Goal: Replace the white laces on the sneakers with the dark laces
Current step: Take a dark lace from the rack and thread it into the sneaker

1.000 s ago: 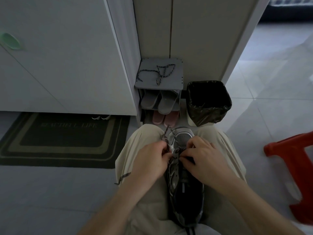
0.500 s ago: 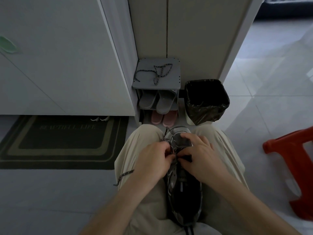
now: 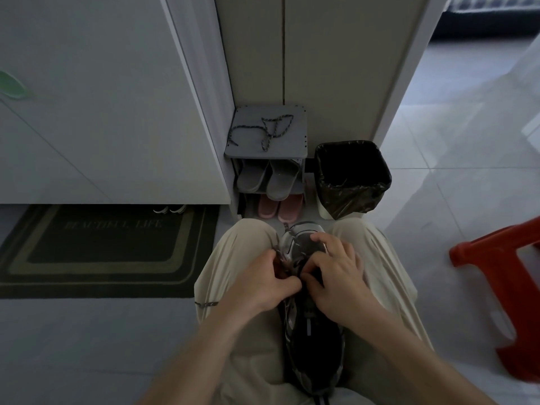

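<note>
Between the thighs the sneaker sits wedged, freeing both hands: the left hand pinches the dark lace at the eyelets while the right hand clasps the upper to steady it.

Dim overall; daylight enters from the right, glaring off the floor tiles. The bin interior and mat are murky. Wide-angle bending curves the edges; slight softness.

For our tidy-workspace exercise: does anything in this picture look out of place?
A spare dark lace lies loose and tangled on top of the grey shoe rack, not in a shoe. Another lace end trails over the person's left thigh.
</note>
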### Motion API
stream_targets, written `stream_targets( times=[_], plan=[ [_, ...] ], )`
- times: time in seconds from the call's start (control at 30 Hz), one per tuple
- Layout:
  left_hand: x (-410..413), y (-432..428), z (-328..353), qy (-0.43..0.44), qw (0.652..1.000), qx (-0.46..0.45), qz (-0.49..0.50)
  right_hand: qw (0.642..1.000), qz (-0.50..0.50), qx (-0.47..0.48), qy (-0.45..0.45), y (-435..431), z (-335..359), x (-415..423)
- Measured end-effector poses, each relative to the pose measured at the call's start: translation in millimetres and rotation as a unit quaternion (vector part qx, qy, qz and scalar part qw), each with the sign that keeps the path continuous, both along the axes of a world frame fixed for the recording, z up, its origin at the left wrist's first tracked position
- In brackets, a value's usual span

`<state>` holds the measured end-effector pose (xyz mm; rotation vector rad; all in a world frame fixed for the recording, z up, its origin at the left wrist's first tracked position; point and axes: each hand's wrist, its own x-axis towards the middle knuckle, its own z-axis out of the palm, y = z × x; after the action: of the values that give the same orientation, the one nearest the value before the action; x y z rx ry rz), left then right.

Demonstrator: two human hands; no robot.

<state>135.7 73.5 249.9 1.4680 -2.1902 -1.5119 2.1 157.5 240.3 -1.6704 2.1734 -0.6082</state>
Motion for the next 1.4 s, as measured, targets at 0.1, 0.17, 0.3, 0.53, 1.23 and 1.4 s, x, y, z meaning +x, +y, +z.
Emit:
stream_targets(
  times=[0.1,0.17,0.3,0.53,1.23,1.4],
  plan=[
    [0.7,0.1,-1.1,-0.007,1.000,0.013,0.025,0.999,-0.020,-0.022,0.015,10.8,5.2,-11.0],
    [1.1,-0.2,-1.9,-0.003,0.999,0.019,0.035,0.998,-0.053,-0.038,0.007,23.0,10.8,-25.6],
    [0.7,1.9,-1.0,0.008,0.999,0.014,0.045,0.986,-0.160,-0.044,-0.021,55.3,22.1,-81.3],
    [-0.2,16.2,-0.2,0.034,0.995,-0.042,0.085,0.985,-0.155,0.071,-0.014,68.8,19.2,-84.4],
    [2.4,18.0,4.8,-0.006,0.996,0.001,0.089,0.987,-0.052,-0.053,0.142,31.6,19.0,-37.6],
    [3.1,20.4,4.0,-0.008,0.994,-0.002,0.110,0.980,-0.144,0.083,0.105,58.8,21.0,-79.6]
  ],
)
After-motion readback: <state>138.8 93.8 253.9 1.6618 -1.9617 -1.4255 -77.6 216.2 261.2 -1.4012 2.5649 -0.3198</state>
